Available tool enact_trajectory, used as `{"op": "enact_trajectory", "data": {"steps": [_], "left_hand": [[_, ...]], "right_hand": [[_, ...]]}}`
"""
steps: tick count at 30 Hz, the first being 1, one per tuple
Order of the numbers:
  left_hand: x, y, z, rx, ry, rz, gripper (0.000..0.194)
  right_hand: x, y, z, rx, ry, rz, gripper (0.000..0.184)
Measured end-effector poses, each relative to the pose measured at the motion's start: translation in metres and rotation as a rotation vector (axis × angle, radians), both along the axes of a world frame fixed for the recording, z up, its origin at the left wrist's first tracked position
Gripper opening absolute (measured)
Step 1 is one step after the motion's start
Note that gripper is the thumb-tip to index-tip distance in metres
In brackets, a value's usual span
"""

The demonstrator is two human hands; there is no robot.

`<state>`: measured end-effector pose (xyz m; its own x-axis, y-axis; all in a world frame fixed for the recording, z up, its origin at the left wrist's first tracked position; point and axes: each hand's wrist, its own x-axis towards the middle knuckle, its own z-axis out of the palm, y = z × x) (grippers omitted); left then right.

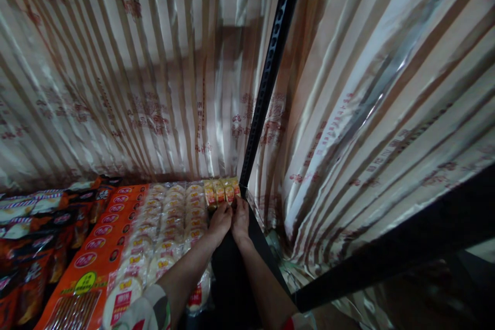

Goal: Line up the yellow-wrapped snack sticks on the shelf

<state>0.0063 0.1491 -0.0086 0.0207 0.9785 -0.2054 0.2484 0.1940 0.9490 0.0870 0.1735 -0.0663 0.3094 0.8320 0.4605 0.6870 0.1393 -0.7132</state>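
Both of my hands reach deep into the back corner of a dark shelf, to a short row of small yellow snack packets (219,193) with red and white print. My left hand (221,223) has its fingers curled together at the front of these packets. Close beside it, my right hand (240,219) bends its fingers round the rightmost packet, next to the corner post. The fingertips are partly hidden and dim. Just left of my hands run rows of round white crackers (166,247) in clear wrappers.
Orange snack-stick packs (104,229) overlap in a row left of the crackers. Dark-and-orange bags (34,263) lie at the far left. A perforated black post (266,82) rises at the corner, with printed plastic sheeting (154,72) behind. Bare black shelf (228,278) shows between my forearms.
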Motion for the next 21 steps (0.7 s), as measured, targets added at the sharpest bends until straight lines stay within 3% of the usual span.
{"op": "enact_trajectory", "data": {"steps": [12, 21], "left_hand": [[0.011, -0.023, 0.006, -0.015, 0.164, -0.026, 0.027], [0.014, -0.066, 0.014, -0.036, 0.283, -0.010, 0.030]], "right_hand": [[0.004, -0.028, 0.007, 0.016, -0.023, -0.016, 0.047], [0.006, -0.067, 0.005, -0.048, 0.035, 0.056, 0.040]]}}
